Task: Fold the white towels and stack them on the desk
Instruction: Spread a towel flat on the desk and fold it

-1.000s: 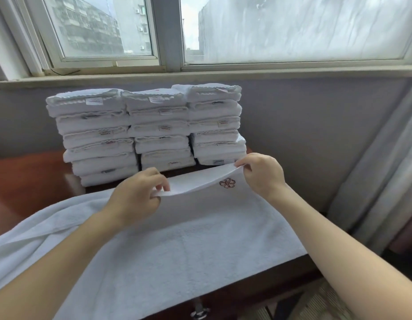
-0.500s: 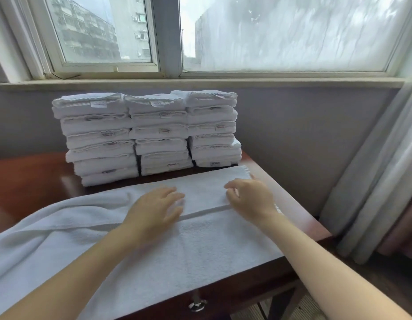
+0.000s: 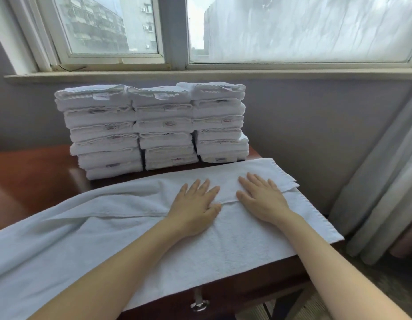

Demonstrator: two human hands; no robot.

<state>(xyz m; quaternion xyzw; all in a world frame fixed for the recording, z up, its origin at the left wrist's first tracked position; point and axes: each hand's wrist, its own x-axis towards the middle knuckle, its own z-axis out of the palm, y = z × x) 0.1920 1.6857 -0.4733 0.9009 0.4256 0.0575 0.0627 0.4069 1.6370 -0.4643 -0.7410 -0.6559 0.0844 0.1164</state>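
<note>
At the desk's (image 3: 34, 181) near edge a metal drawer pull (image 3: 199, 304) sits in the dark wooden front, just under the hem of a long white towel (image 3: 108, 239). The towel lies spread across the near half of the desk, running off toward the desk's left end, where it is rumpled and partly out of frame. Its right end reaches the desk's right edge.

Two bare forearms come in over the near edge. The left hand (image 3: 195, 204) and the right hand (image 3: 262, 199) lie palm down side by side on the towel, toward the right of the desk's middle and slightly apart. On both, the fingers are straight and a little spread, pressing flat and grasping nothing. The towel's far long edge is turned over toward the person as a folded flap (image 3: 223, 174). Each hand straddles the flap's hem, fingers on the flap and the heel of the palm on the single layer below.

Along the desk's far side, just behind the flap, stand three stacks of folded white towels (image 3: 152, 128), set close together, several towels high, with small labels showing on the folds. Behind the desk rises a grey wall (image 3: 304, 123) with a window (image 3: 108, 26) above its sill. To the desk's right hangs a pale curtain (image 3: 385, 181).
</note>
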